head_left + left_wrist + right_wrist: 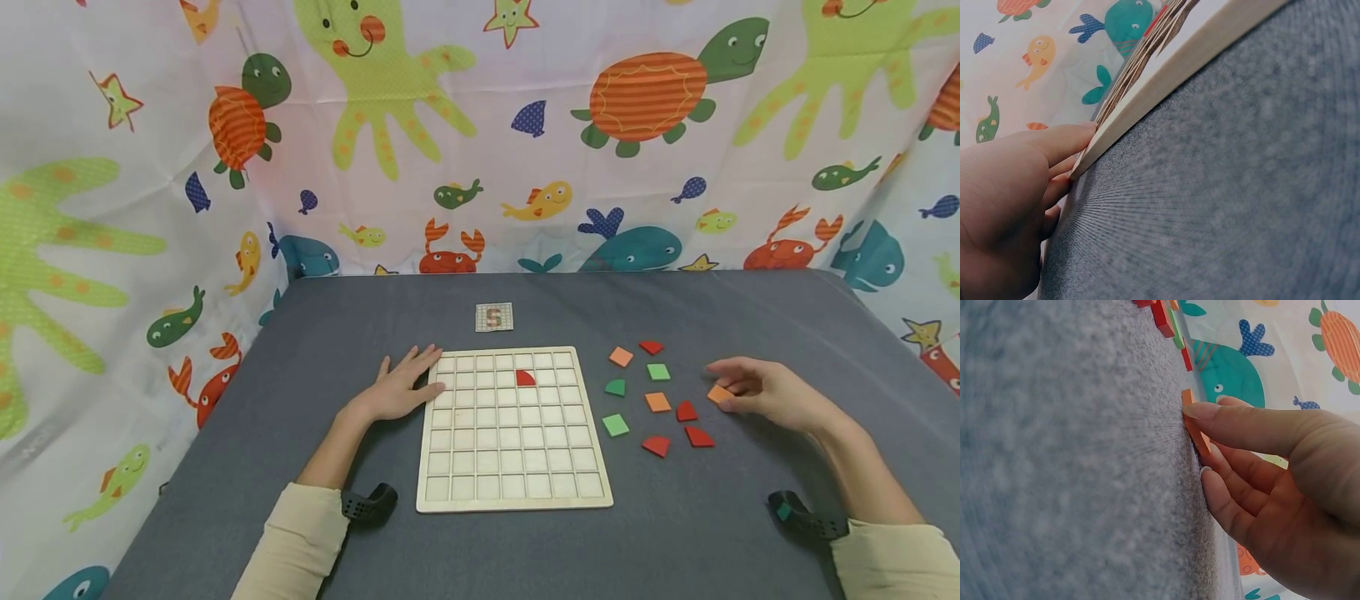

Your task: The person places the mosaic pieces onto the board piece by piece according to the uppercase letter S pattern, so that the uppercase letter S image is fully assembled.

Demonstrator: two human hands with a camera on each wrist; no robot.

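One orange tile [720, 394] pinched between right hand [765, 393] fingers [1235, 419]; left hand [401, 385] flat against board [513, 500].

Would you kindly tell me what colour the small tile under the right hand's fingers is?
Orange: the small flat orange tile, seen best in the right wrist view.

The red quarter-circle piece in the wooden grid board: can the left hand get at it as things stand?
Probably yes. The left hand rests flat at the wooden grid board, and only empty cells lie between it and the red quarter-circle piece.
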